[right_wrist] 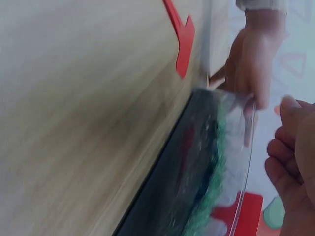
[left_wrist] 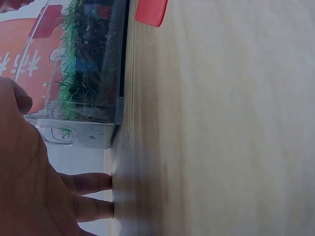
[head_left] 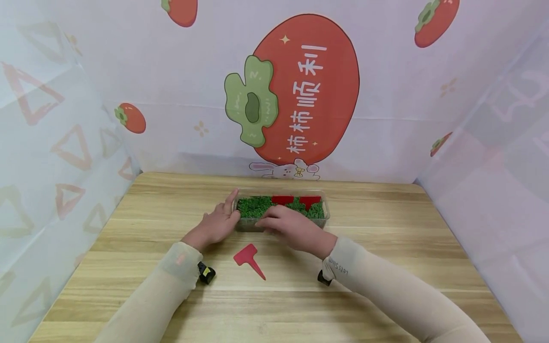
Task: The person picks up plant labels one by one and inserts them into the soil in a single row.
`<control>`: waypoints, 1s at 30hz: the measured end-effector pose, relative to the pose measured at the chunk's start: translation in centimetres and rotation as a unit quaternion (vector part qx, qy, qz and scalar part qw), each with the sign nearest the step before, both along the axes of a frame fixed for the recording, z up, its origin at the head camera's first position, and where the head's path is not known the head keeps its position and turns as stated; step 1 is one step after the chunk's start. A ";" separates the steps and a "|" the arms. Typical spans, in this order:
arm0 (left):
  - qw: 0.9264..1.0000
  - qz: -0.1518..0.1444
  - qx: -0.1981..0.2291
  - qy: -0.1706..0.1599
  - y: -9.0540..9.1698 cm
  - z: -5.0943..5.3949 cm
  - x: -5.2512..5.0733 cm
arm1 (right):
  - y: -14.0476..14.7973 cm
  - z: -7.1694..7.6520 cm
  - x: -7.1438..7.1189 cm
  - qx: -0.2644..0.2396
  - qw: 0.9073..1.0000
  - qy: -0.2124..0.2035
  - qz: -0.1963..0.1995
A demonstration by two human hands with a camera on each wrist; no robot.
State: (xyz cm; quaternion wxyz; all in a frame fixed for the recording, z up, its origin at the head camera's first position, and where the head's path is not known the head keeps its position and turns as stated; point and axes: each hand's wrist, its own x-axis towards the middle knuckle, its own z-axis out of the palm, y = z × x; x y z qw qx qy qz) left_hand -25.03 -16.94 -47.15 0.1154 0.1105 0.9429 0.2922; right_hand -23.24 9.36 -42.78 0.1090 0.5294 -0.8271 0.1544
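A clear plastic container [head_left: 328,214] of green artificial grass [head_left: 255,207] over dark filling sits on the table. Two red T-shaped plant labels [head_left: 310,202] stand upright in the grass toward the right. Another red T-shaped plant label [head_left: 249,258] lies flat on the table in front. At the container's left end, my left hand [head_left: 218,222] has its thumb at the rim, and straight fingers [left_wrist: 93,209] touch the tabletop. Over the container's front side hovers my right hand [head_left: 296,229], fingers loosely curled [right_wrist: 283,172], with nothing visible in them.
The wooden table [head_left: 171,200] meets a printed cloth backdrop [head_left: 193,157] behind the container. Cloth side walls [head_left: 51,143] stand at left and right. Black wrist devices [head_left: 207,273] are strapped under both sleeves.
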 end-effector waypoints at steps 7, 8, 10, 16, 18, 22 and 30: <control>1.000 0.001 0.003 0.001 0.1 0.1 0.0 | -1.1 -0.3 1.0 0.055 0.997 -0.044 0.023; 1.000 0.001 0.002 0.002 0.1 0.0 0.0 | -1.2 -0.4 1.0 0.062 0.997 -0.047 0.026; 1.000 0.001 0.002 0.004 0.1 0.0 0.0 | -1.5 -0.7 1.1 0.077 0.995 -0.048 0.032; 1.000 0.000 0.000 0.002 0.1 -0.1 -0.1 | -1.9 -1.3 1.6 0.130 0.988 -0.074 0.042; 1.000 0.002 0.002 0.002 0.1 -0.1 -0.1 | -1.9 -1.4 1.7 0.147 0.984 -0.089 0.040; 1.000 0.005 0.002 0.001 0.0 -0.1 -0.1 | -2.0 -1.7 1.9 0.177 0.976 -0.117 0.043; 1.000 0.008 0.007 -0.002 0.1 -0.1 -0.1 | -2.9 -2.7 2.1 0.191 0.972 -0.124 0.062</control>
